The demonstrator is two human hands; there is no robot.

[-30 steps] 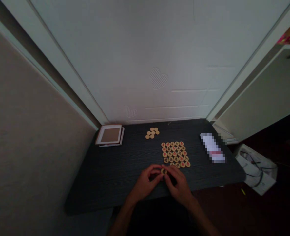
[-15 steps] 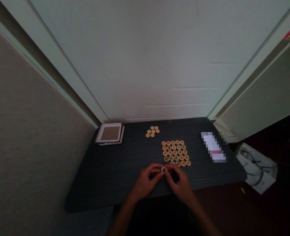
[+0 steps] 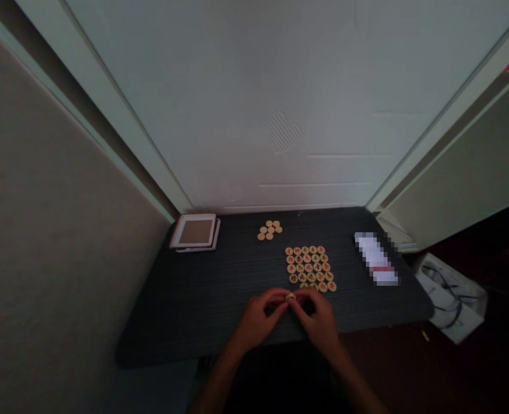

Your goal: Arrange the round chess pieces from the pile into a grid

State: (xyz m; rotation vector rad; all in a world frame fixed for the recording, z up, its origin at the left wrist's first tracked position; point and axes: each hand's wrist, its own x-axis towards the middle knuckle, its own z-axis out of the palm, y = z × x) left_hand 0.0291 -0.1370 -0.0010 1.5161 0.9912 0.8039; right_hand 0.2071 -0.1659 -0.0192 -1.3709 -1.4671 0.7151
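Between my fingertips is a round wooden Chinese chess piece [image 3: 291, 296], tilted so that its marked face hardly shows. My left hand [image 3: 260, 316] pinches it from the left, and my right hand [image 3: 317, 316] pinches it from the right. Just beyond my hands, rows of Chinese chess pieces [image 3: 307, 268] lie face up in a square block, with red and black characters. The fingers of my right hand partly cover the nearest row. Farther back, several pale pieces [image 3: 270, 230] lie in a small cluster, with no characters visible.
The dark tabletop [image 3: 194, 310] meets a white panel at the back. At its left rear lies a shallow box or frame [image 3: 195, 231], brown inside with a white rim. A blurred-out white item [image 3: 375, 259] rests at the right. Beyond the right edge stands a white box [image 3: 450, 305] with cables.
The chess piece has been tipped between my fingers, so its character, facing me before, is now mostly out of sight. Both hands stay close together. The view has shifted slightly.
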